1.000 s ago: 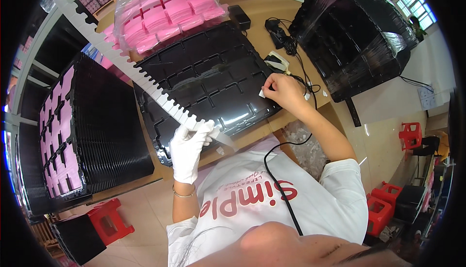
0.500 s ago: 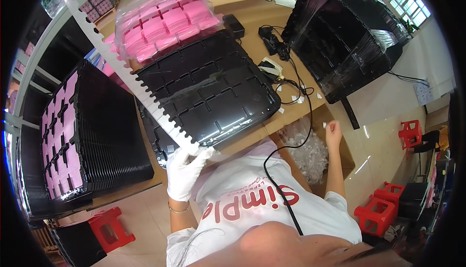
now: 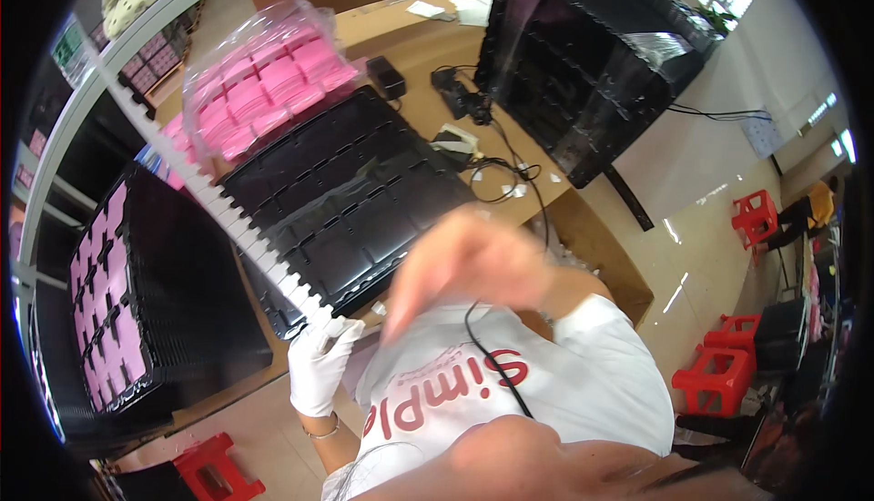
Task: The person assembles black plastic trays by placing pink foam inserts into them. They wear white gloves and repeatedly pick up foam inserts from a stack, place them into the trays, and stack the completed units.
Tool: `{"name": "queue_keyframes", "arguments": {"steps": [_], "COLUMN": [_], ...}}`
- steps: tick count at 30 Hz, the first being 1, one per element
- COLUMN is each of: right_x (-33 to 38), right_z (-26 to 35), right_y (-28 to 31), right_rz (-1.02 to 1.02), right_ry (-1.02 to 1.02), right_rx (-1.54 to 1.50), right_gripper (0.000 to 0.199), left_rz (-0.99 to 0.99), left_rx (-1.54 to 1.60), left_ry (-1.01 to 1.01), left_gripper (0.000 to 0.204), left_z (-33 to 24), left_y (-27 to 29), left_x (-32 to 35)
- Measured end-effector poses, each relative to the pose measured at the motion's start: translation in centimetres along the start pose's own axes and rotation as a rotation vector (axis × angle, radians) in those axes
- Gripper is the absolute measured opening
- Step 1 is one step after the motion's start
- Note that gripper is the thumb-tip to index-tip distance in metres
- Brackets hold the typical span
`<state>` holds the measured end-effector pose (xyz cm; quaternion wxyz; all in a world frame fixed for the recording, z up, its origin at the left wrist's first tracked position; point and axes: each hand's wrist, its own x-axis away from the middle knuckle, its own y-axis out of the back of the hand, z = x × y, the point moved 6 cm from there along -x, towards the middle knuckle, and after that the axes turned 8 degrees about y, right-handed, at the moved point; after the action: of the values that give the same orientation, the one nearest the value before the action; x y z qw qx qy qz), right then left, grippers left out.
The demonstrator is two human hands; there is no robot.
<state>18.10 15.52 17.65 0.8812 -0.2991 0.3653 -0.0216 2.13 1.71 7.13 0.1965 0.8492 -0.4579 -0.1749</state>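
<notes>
We see a long white strip (image 3: 212, 199) with little notches down one side. We think it is very light, because one hand can hold it by its end. It looks thin and a bit bendy, so we guess it could flop or crease if we tug it hard. The teeth between the notches look easy to bend or tear. We can't tell if it is slippery or sticky. The best place for us to grab is the plain near end, away from the teeth.

The near end is in our left hand (image 3: 319, 360), which wears a white glove. Our thumb and fingers are pinched together on it. From there the strip goes up and away to the left, across the left edge of the black tray (image 3: 355, 182) and past the pink sheets (image 3: 264, 91). We can't tell if it touches them.

Our bare right hand (image 3: 466, 260) is in front of our shirt (image 3: 601, 355), to the right of the strip and apart from it. It is too blurry for us to tell how open it is or if it holds anything.
</notes>
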Motion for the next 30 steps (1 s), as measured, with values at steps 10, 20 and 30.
{"name": "queue_keyframes", "arguments": {"steps": [10,20,30], "right_x": [-4.6,-3.5,-12.4], "right_z": [-10.4,-12.1,-6.4], "right_y": [-11.9,-11.4,6.4], "right_rz": [0.000,-0.070,0.010], "right_ry": [-0.546,-0.386,-0.143], "right_rx": [-1.119,-1.298,0.617], "right_gripper": [0.034,0.038,0.021], "left_rz": [-0.049,-0.903,0.076], "left_rx": [0.155,-0.344,-0.040], "left_ry": [0.149,0.400,-0.057], "left_gripper": [0.010,0.028,0.007], "left_z": [0.0,-8.0,1.8], "left_y": [0.4,1.5,2.5], "left_x": [0.1,0.6,1.6]}}
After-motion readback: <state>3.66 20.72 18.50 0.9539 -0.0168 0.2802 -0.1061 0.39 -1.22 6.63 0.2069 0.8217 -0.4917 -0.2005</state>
